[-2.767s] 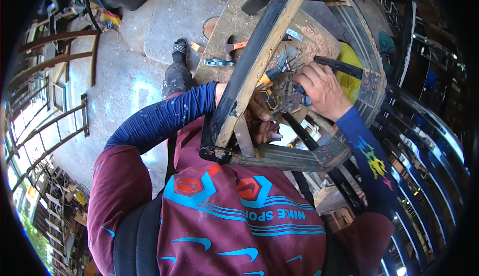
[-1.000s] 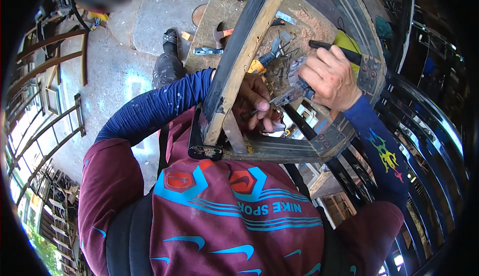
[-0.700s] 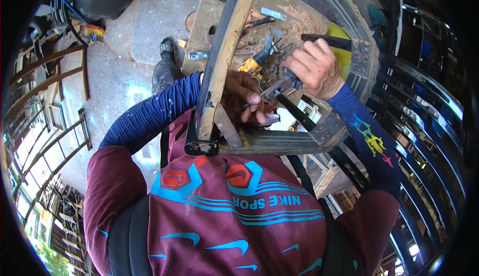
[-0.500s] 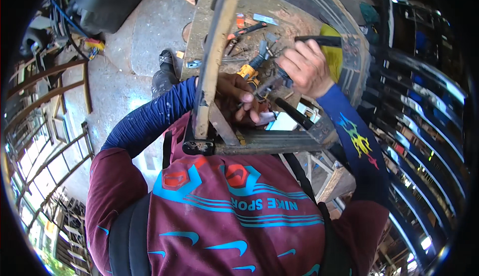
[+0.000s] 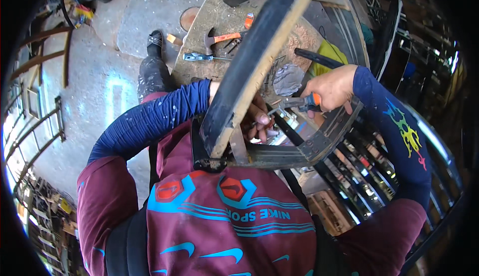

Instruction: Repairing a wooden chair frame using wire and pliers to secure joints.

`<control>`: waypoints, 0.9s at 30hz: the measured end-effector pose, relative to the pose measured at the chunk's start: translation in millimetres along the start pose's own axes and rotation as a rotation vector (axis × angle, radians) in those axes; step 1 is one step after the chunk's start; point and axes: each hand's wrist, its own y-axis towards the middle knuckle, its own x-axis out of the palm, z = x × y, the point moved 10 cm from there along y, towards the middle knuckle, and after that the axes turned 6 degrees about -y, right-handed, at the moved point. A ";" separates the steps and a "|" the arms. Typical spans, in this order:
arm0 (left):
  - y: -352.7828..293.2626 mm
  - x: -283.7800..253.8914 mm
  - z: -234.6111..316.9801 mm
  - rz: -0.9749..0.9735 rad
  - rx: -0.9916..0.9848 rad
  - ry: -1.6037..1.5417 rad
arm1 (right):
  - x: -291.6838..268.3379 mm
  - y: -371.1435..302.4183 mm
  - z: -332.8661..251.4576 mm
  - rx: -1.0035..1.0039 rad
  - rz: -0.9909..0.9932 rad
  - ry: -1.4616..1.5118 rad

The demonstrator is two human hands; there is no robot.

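Observation:
A dark, curved wooden frame [image 5: 267, 66], like a chair's, rests against my lap. Its pale-edged beam slants across the view and hides part of my left forearm. My left hand [image 5: 258, 121] is inside the frame, just above the lower rail [image 5: 279, 157], with fingers curled together; what they pinch is too small to make out. Close to its fingertips is the metal end of a hand tool [image 5: 292, 104] with a dark and orange handle. My right hand [image 5: 329, 91] is closed around that handle, inside the frame's right side. The tool's exact kind is unclear.
Beyond the frame lies a dusty work board [image 5: 234, 11] with an orange-handled claw hammer [image 5: 222, 39], a screwdriver [image 5: 197, 56], a crumpled grey cloth [image 5: 288, 80] and a yellow cloth [image 5: 329, 59]. Wooden frames [image 5: 42, 59] stand left; dark slats [image 5: 361, 176] are at right.
My right hand has moved right and nearer me, bringing the tool's orange end into sight. The frame has tilted rightward, and its beam now covers where the yellow power tool showed.

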 end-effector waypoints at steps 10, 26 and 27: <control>-1.0 -4.4 -6.9 -0.063 0.020 -0.146 | -1.0 25.8 -17.3 -0.068 -0.259 -0.192; -0.9 -2.7 -4.1 -0.020 0.080 -0.133 | -11.3 11.6 -32.0 -0.376 0.520 -0.125; -1.4 -2.8 -5.4 -0.018 0.074 -0.137 | -12.7 14.0 -31.9 -0.381 0.519 -0.119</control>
